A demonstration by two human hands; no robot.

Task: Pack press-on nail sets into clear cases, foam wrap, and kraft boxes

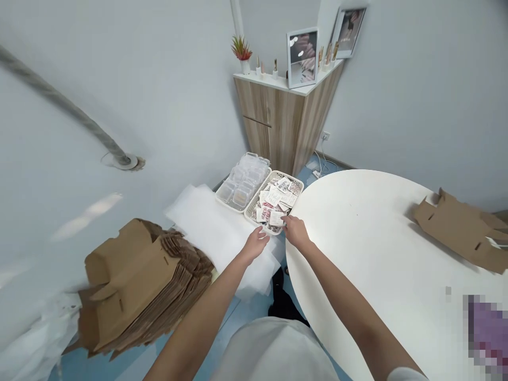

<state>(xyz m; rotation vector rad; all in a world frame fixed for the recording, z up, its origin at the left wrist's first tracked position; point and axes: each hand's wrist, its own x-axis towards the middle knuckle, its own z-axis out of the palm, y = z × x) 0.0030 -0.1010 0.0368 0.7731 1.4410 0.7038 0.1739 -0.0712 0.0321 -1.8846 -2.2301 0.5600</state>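
A white plastic basket (300,191) holds a heap of small packets, with white cards and patterned faces in pink, dark and brown tones. At its near right corner, my right hand (296,232) pinches the edge of a white card packet (277,218). My left hand (255,243) is by the basket's near left corner, fingers apart and nothing in them. Against the basket's left side stands a second white basket (234,208) filled with clear plastic boxes (251,172).
A round white table (337,238) is on the right, with a flattened brown carton (460,227) on it. Stacked brown cartons (138,286) stand at left beside white foam sheets (210,217). Behind the baskets is a wooden corner cabinet (278,116) bearing picture frames (302,57) and a plant (242,50).
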